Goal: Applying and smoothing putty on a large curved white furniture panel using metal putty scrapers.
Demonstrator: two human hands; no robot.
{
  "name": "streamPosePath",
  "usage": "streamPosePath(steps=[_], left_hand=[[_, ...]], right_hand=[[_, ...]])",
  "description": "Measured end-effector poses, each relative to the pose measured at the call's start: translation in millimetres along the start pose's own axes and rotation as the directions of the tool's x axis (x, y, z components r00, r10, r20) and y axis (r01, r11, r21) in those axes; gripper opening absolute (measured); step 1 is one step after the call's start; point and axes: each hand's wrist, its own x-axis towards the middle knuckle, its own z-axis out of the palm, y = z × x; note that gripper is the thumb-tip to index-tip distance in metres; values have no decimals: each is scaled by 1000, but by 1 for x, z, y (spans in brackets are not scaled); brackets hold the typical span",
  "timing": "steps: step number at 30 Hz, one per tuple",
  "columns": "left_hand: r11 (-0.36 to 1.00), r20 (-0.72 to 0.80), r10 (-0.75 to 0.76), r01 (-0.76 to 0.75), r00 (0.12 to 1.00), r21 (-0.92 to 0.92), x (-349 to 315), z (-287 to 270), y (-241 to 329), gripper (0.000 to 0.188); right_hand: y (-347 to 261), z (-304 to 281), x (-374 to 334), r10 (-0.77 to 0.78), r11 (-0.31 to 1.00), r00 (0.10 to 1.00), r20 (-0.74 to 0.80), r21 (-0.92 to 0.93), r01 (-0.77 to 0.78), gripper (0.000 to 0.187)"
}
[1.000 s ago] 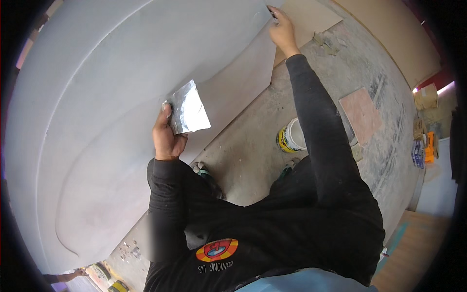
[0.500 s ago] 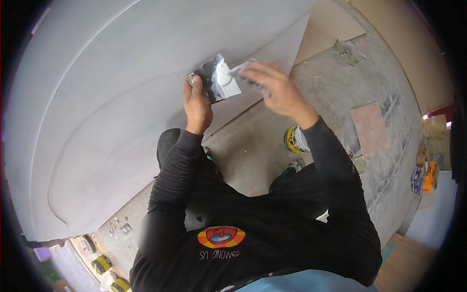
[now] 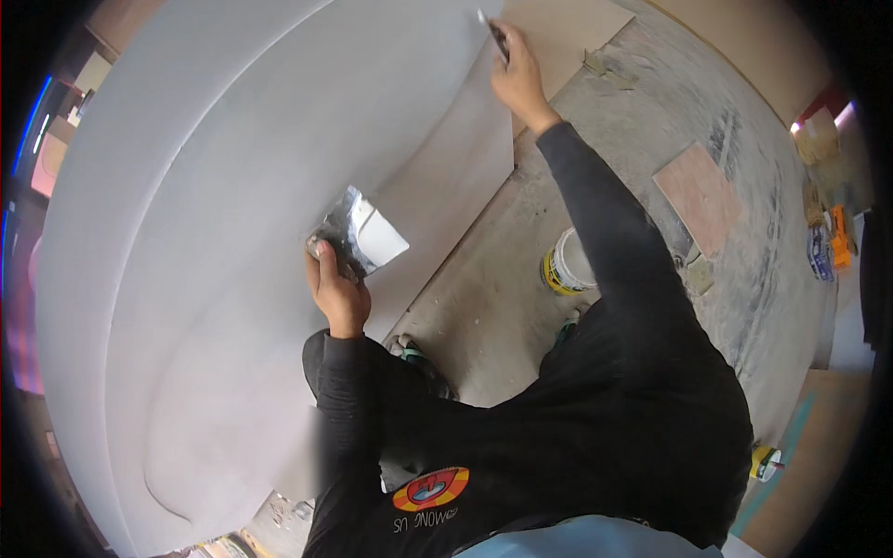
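In my left hand [image 3: 338, 296] is a broad flat plate [image 3: 361, 231], dark along the gripped side and coated with white paste toward its far edge. My fingers close round its near left end. Farther out and to the right, my right hand [image 3: 521, 82] grips the dark handle of a small putty knife [image 3: 499, 42]. The knife's pale tip is against or very close to the large grey-white curved panel [image 3: 251, 186]; contact cannot be told. The two tools are well apart.
A yellow and white bucket [image 3: 564, 265] stands on the dusty floor [image 3: 502, 316] by my feet. Farther right lies a pinkish square board [image 3: 699, 199]. A small yellow tub [image 3: 765, 462] is at the lower right. An orange object [image 3: 841, 237] sits at the far right.
My right hand has moved from beside the paste-covered plate up to the panel's far part with the knife. The plate in my left hand now appears lower and farther left, as the view has shifted.
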Motion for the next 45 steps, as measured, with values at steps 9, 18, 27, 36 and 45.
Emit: streamPosePath(steps=[9,18,27,36,45], left_hand=[[998,53,-58,60,997,-27,7,-8,4,35],[990,40,-132,134,990,-52,13,-11,-6,38],[981,32,-148,151,989,-125,10,-4,3,36],[985,37,-125,128,992,-113,10,-16,4,36],[986,24,-122,124,992,-108,12,-10,1,37]], right_hand=[[13,61,-58,107,991,979,-175,-58,-119,55],[21,-11,56,-79,996,995,66,49,76,46],[-30,45,-88,160,986,984,82,40,-164,68],[-81,29,-31,358,917,933,-25,198,-347,43],[-29,77,-3,173,979,962,-213,-68,-191,43]])
